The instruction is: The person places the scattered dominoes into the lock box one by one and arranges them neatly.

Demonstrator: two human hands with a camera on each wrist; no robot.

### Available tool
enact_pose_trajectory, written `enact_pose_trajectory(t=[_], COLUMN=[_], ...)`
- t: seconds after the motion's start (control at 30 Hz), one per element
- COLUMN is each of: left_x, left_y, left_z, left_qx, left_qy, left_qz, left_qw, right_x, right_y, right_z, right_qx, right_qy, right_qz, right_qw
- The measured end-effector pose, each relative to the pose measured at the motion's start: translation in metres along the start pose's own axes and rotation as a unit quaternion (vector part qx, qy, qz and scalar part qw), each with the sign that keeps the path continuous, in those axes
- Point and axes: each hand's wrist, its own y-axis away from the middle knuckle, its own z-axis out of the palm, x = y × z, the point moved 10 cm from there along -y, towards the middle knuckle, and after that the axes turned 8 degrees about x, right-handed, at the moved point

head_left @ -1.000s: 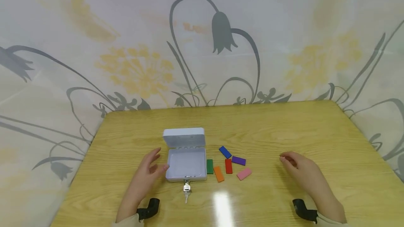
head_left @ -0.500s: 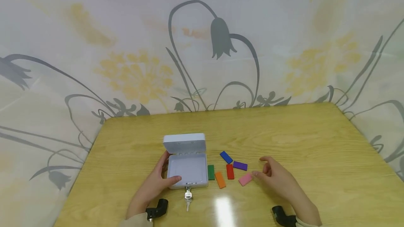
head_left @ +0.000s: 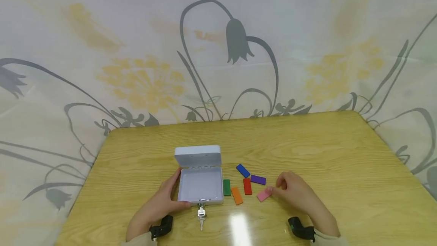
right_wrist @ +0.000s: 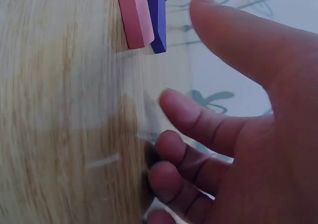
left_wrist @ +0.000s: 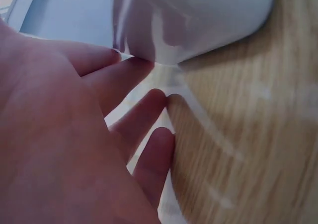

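Note:
A white lockable cash box point(head_left: 200, 187) stands with its lid point(head_left: 198, 158) raised, and nothing lies inside. My left hand point(head_left: 162, 202) holds its left side, thumb at the front edge and fingers by the rear corner. In the left wrist view, fingertips touch the box wall point(left_wrist: 198, 23); the thumb is out of sight. My right hand point(head_left: 297, 193) is at the pink block point(head_left: 263, 196), thumb overlapping its right end in the head view. The right wrist view shows the thumb and bent fingers spread apart, with a gap to the pink block point(right_wrist: 135, 18).
Green point(head_left: 227, 187), orange point(head_left: 236, 195), red point(head_left: 247, 186), blue point(head_left: 243, 170) and purple point(head_left: 258, 179) blocks lie right of the box on the wooden table point(head_left: 307, 143). Keys point(head_left: 201, 213) hang at the box's front lock. Behind the table is a flower-patterned backdrop point(head_left: 153, 29).
My left hand has come in against the box and taken its left side; the thumb shifted from inside to the front edge. My right hand has moved left to the pink block.

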Motion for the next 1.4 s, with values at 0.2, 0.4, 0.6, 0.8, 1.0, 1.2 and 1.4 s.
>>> enact_pose_trajectory(t=[0.2, 0.4, 0.6, 0.8, 1.0, 1.2, 1.4], left_x=[0.005, 0.007, 0.005, 0.002, 0.006, 0.008, 0.008], left_y=[-0.003, -0.006, -0.007, -0.008, -0.011, -0.011, -0.009], left_z=[0.001, 0.001, 0.001, 0.004, 0.003, 0.002, 0.002], left_qx=[0.016, 0.028, 0.032, 0.032, 0.033, 0.030, 0.029], left_qy=[-0.008, -0.013, 0.009, -0.003, -0.008, -0.011, -0.040], left_qz=[0.026, 0.039, 0.031, 0.009, 0.023, 0.027, 0.029], left_qw=[0.9995, 0.9988, 0.9990, 0.9995, 0.9992, 0.9991, 0.9984], right_x=[-0.003, -0.008, -0.016, -0.016, -0.017, -0.023, -0.031], right_y=[0.004, 0.005, 0.005, 0.006, 0.006, 0.006, 0.010], right_z=[0.005, 0.009, 0.010, 0.010, 0.011, 0.016, 0.025], right_qx=[-0.016, -0.019, -0.020, -0.027, -0.027, -0.026, -0.038], right_qy=[0.045, 0.065, 0.078, 0.083, 0.101, 0.111, 0.121], right_qz=[0.004, -0.002, -0.019, -0.015, -0.012, -0.018, -0.026], right_qw=[0.9989, 0.9977, 0.9965, 0.9961, 0.9944, 0.9933, 0.9916])
